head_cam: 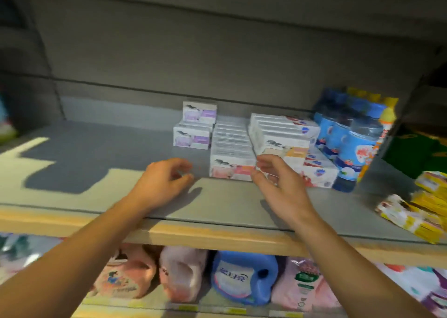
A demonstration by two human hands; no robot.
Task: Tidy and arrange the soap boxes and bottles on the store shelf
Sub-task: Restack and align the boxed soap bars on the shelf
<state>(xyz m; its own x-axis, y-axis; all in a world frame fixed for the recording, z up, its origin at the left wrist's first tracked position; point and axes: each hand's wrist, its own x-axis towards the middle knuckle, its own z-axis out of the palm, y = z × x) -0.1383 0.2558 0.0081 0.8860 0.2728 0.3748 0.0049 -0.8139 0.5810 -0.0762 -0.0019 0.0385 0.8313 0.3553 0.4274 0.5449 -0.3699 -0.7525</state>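
Neither hand grips anything. My right hand (278, 184) hovers with fingers loosely spread, fingertips just short of, or perhaps brushing, the front face of the white cardboard soap box with the pink-orange label (232, 169); blur keeps me from telling contact for sure. My left hand (162, 177) sits lower and to the left of that box, fingers half curled and empty, palm over the bare grey shelf board (217, 206). Taking that front box as landmark: behind it runs a row of matching white boxes (231, 140) toward the back wall; left of that row, two purple-labelled white boxes (193, 126) are stacked one on the other. Right of the landmark, a second pile of white boxes (283, 131) sits skewed, resting on red-and-blue-printed boxes (319, 170). Farther right stand the blue-labelled clear plastic bottles (355, 146), tightly packed. Beyond them, near the shelf's front edge, yellow packets (416, 218) lie loose. Step in hand, as I read it: squaring up the soap box rows, both hands coming in to frame the front box. Next move probably calls for closing on its two sides and sliding it flush, then straightening the tilted pile without toppling it.
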